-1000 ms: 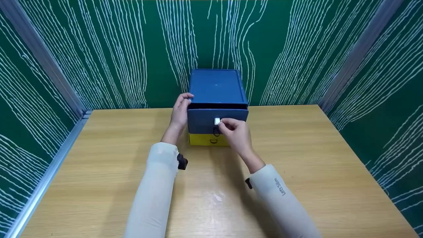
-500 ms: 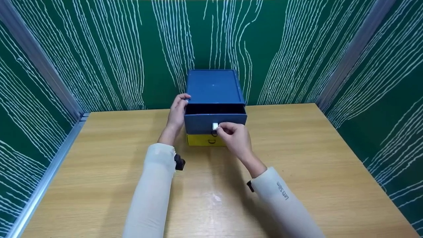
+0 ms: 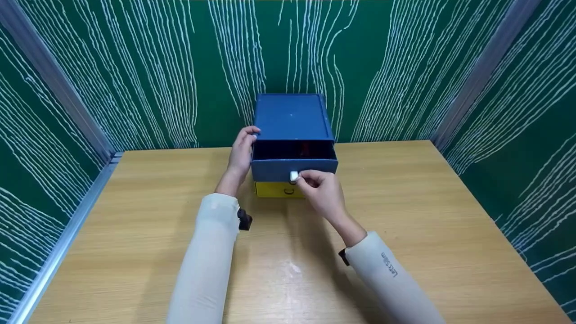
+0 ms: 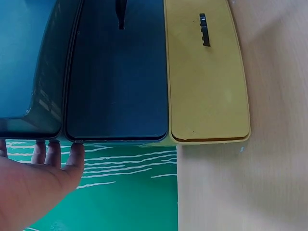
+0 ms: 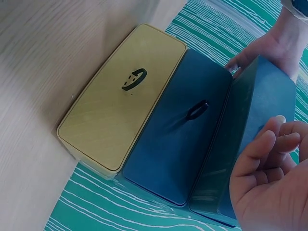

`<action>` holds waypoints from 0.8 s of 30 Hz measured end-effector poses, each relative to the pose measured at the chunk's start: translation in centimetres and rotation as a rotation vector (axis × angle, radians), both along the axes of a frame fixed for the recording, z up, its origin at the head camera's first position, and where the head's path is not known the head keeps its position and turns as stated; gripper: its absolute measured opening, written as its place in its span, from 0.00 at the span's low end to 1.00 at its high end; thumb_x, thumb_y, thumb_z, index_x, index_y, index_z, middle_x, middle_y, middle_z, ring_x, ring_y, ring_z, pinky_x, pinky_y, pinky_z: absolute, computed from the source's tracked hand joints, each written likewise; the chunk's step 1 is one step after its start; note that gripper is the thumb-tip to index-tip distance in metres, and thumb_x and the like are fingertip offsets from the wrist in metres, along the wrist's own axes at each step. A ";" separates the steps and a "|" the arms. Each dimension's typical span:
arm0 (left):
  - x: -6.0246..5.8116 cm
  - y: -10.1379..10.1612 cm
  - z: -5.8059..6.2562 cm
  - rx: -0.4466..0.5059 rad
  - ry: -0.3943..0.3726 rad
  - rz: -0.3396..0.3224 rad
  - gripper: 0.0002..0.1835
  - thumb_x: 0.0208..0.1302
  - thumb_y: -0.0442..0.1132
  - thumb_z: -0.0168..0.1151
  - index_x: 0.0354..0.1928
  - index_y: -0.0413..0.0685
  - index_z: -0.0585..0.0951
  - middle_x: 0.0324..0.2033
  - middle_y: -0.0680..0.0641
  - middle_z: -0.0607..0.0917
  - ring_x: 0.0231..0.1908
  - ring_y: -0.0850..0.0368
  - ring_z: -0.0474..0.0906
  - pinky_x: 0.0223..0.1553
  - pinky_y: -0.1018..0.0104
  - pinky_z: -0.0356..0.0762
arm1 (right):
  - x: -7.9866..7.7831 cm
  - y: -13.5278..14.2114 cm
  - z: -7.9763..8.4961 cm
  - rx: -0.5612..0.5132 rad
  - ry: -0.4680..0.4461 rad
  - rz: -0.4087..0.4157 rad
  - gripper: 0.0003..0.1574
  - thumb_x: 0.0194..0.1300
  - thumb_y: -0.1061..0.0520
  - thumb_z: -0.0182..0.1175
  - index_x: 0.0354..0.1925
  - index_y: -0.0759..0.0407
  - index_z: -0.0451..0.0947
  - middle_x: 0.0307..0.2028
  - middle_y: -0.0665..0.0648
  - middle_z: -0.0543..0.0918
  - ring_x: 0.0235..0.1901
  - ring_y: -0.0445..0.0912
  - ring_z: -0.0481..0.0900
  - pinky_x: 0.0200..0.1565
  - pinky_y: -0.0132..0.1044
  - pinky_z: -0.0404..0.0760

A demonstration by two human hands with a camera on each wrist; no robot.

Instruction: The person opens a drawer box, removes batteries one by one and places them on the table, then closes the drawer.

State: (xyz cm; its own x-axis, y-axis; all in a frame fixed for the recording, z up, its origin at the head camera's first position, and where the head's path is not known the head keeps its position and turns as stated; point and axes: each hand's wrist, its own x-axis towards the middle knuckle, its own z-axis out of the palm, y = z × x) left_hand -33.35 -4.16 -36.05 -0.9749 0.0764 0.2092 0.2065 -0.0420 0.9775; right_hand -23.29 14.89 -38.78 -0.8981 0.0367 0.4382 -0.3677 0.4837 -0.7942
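A small drawer cabinet (image 3: 291, 118) stands at the back of the table, its top blue drawer (image 3: 272, 171) pulled partway out. My right hand (image 3: 325, 191) pinches the small white handle (image 3: 294, 175) on that drawer's front between thumb and fingers. Against the cabinet's left side rests my left hand (image 3: 240, 153), with fingertips at the top edge; in the left wrist view its fingers spread along the side. Below are a shut blue middle drawer (image 4: 118, 86) and a shut yellow bottom drawer (image 4: 207, 91), each with a black loop handle. The drawer's inside is dark, with a faint reddish patch.
The wooden table (image 3: 135, 216) extends on both sides and in front of the cabinet. Green walls (image 3: 153, 76) with white wavy lines enclose it at the back and sides, with metal posts (image 3: 486, 67) at the corners.
The top drawer has slid farther out toward me, widening the dark gap under the cabinet's top. My right hand has come slightly nearer with it; the left hand keeps its place on the cabinet.
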 end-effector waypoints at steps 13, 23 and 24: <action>0.6 0.0 0.4 -0.016 -0.012 0.000 0.15 0.65 0.38 0.35 0.47 0.50 0.70 0.54 0.52 0.67 0.55 0.58 0.60 0.60 0.59 0.52 | 1.1 0.2 0.1 0.019 -0.046 0.012 0.05 0.55 0.52 0.57 0.27 0.46 0.80 0.18 0.48 0.75 0.18 0.41 0.68 0.19 0.31 0.66; 0.1 -0.2 -0.1 -0.032 0.011 0.010 0.14 0.65 0.39 0.36 0.47 0.52 0.71 0.54 0.53 0.68 0.56 0.59 0.60 0.60 0.59 0.53 | 1.8 0.2 0.1 0.011 -0.056 0.016 0.06 0.55 0.52 0.58 0.27 0.50 0.81 0.18 0.49 0.74 0.18 0.42 0.67 0.19 0.30 0.64; 0.1 -0.2 -0.1 -0.034 0.014 0.011 0.14 0.65 0.39 0.36 0.47 0.52 0.71 0.54 0.53 0.68 0.56 0.59 0.59 0.60 0.59 0.52 | 1.9 0.2 0.2 0.008 -0.058 0.016 0.05 0.54 0.53 0.59 0.27 0.51 0.81 0.18 0.49 0.74 0.18 0.42 0.67 0.19 0.29 0.63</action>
